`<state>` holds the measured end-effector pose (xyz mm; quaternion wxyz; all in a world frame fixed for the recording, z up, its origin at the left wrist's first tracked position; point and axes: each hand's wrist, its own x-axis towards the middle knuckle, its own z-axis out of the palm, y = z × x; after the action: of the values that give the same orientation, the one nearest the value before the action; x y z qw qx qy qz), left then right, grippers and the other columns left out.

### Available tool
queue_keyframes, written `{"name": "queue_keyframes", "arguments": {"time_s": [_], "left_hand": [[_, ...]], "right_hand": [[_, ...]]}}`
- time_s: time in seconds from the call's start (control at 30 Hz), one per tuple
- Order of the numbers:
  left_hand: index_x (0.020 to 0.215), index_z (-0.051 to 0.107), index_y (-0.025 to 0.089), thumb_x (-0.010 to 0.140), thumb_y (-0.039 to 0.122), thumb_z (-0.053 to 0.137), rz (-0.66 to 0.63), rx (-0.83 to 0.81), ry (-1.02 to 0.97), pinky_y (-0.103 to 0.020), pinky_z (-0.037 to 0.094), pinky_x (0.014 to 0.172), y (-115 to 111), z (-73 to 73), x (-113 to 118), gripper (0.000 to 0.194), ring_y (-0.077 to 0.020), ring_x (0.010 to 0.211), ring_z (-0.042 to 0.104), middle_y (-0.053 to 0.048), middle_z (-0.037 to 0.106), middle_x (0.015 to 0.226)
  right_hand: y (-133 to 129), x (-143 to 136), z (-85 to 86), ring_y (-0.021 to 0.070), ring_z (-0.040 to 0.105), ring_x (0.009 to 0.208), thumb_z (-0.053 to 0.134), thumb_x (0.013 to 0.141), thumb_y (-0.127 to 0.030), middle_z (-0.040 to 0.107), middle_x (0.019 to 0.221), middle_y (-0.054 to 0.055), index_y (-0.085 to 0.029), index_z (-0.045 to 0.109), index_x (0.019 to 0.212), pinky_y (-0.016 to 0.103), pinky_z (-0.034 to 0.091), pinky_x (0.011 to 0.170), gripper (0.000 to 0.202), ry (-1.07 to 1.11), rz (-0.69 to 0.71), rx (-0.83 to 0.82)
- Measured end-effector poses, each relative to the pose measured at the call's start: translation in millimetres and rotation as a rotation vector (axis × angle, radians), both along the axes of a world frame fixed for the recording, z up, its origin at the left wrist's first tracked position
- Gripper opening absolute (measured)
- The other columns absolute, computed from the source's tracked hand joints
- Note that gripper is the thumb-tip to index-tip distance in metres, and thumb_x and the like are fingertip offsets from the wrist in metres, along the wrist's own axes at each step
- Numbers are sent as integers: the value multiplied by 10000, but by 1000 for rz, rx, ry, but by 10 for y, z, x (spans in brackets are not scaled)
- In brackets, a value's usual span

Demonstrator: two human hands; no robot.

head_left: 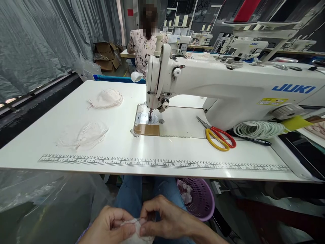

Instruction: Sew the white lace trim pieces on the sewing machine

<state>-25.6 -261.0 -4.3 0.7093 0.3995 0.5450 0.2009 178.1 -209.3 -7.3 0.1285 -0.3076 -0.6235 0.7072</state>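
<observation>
Cloth (pixel 138 237): a small whitish piece low in the head view, held over the lap (pixel 129 193), below the near edge of the tabletop (pixel 122 147); its lower part runs out of sight.
Left hand (pixel 110 225): thumb and bent fingers pinching the cloth near its upper edge.
Right hand (pixel 165 218): thumb and fingers pinching the same edge, just beside the left hand.
Weight: next to nothing, I'd judge; fingertips are plenty.
Stiffness: probably soft and limp; the two similar pale pieces, far (pixel 106 99) and near (pixel 87 135), sit in loose folds left of the machine (pixel 188 76).
Slip: likely little, though layers could slide over one another.
Fragility: the thin, lacy look suggests it could snag or stretch, so no hard tugging.
Grip: best by the edge, both pinches close together; the middle would likely just bunch up.
</observation>
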Motion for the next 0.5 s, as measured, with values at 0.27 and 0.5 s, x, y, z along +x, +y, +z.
{"name": "queue_keyframes", "arguments": {"time_s": [0.27,0.5], "left_hand": [[742,705,72,618,641,712,-7,5,-11,-189,241,503,78,-19,-13,583,-75,502,389,-16,556,537],[740,690,89,656,593,713,8,14,-58,-194,271,516,42,-56,-56,511,-86,511,411,-7,547,550]], "right_hand": [[20,51,-45,81,473,550,727,696,-415,517,587,-46,-145,643,707,164,335,510,282,-24,41,150],[26,71,-81,79,490,572,737,711,-276,504,601,-63,-160,642,716,170,345,575,149,-48,62,250]]}}
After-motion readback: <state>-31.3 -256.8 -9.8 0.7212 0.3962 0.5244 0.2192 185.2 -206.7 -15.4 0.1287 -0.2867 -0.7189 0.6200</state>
